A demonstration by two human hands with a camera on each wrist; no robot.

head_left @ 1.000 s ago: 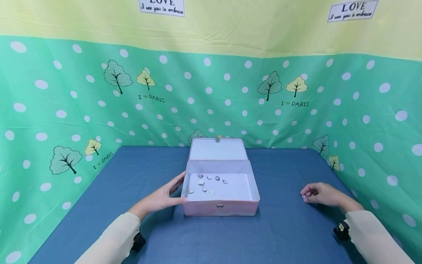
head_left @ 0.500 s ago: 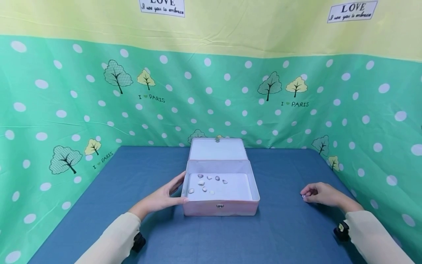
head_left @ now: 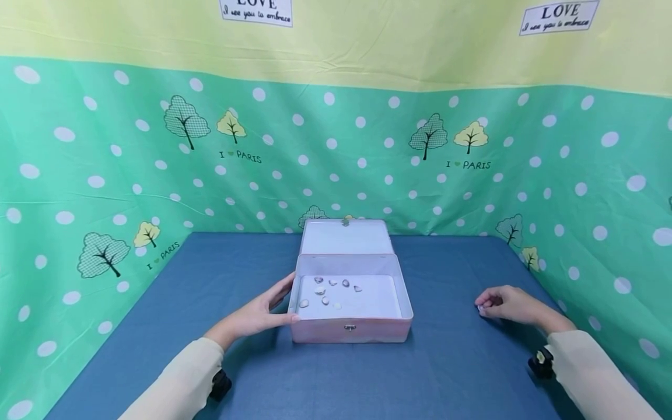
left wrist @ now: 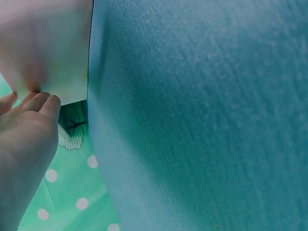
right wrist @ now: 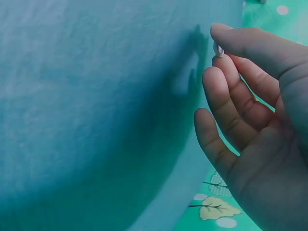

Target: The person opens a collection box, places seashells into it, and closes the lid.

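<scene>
A pale pink metal box (head_left: pixel 350 331) stands on the blue table, its lid (head_left: pixel 346 236) tipped back. Several small seashells (head_left: pixel 320 290) lie scattered on the box's white floor, mostly in its left half. My left hand (head_left: pixel 257 312) rests against the box's left side, thumb at the front corner and fingers spread towards the back; in the left wrist view its fingertips touch the wall. Well right of the box, my right hand (head_left: pixel 511 305) pinches a small whitish seashell (right wrist: pixel 219 50) between thumb and fingertip, low over the cloth. The other fingers are loosely bent beneath it.
A blue cloth (head_left: pixel 441 361) covers the table. Behind it and along both sides hangs a green and yellow curtain (head_left: pixel 362 146) with white dots and printed trees. Both forearms wear pale sleeves with dark wrist cameras (head_left: pixel 541 364).
My right hand has shifted slightly up and left in the head view, still pinching the seashell. The left hand and the box have stayed in place.
</scene>
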